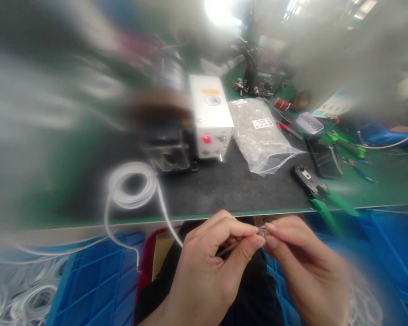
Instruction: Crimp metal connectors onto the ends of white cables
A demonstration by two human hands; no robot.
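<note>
A coil of white cable (132, 186) lies on the dark mat, and one end runs down into my left hand (212, 267). That hand is closed, with thumb and forefinger pinching the cable near its tip. Opposite it, my right hand (304, 262) pinches a small clear plastic connector plug (261, 231). The plug and the cable tip meet between the fingertips; fingers hide how far the cable sits inside it. Both hands are in front of the bench edge, above my lap. Right of them on the bench rests a crimping tool (309, 182) with green handles.
Behind the mat stands a white box (211, 117) with a lit red light. Next to it lies a clear bag (258, 136) of small parts. Pliers (360, 167) are at the right. Blue crates (98, 276) are below the bench, with coiled cables at the lower left.
</note>
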